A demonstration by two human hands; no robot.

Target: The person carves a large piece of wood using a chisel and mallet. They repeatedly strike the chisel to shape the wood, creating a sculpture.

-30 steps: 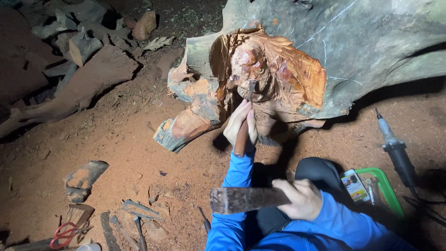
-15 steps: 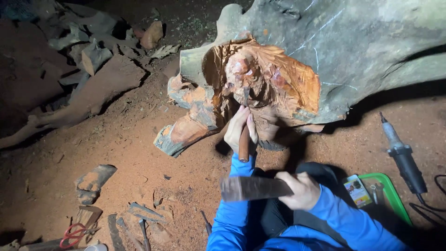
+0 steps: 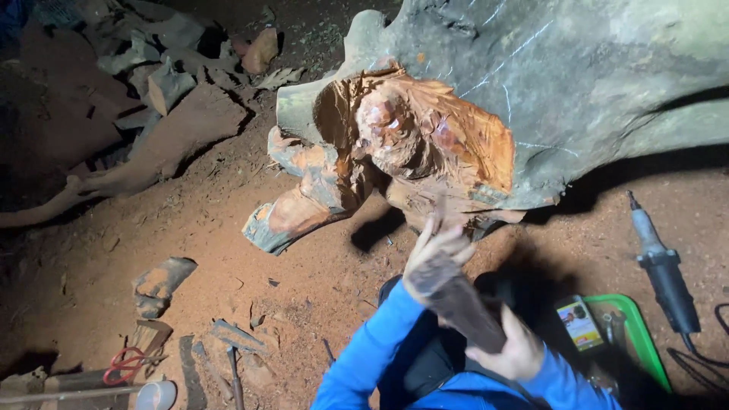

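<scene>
I see left hand (image 3: 434,250), centre frame, grip closed round thin chisel, mostly hidden, tip against reddish carved wood block (image 3: 425,144) at upper centre. Right hand (image 3: 515,351), lower right, grip closed on dark wooden mallet (image 3: 463,304), blurred, just beside left hand. Grey power tool (image 3: 662,266) on red dirt floor (image 3: 228,250), right edge.

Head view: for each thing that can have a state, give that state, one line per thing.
Left hand: closed around a chisel, held up to the carving.
Right hand: gripping a wooden mallet, head against the left hand.
Tree stump: partly carved, raw orange wood exposed.
Power tool: lying on the soil, untouched.
Red-handled scissors: lying flat; blades hidden.
Green tray: lying on the ground.
</scene>
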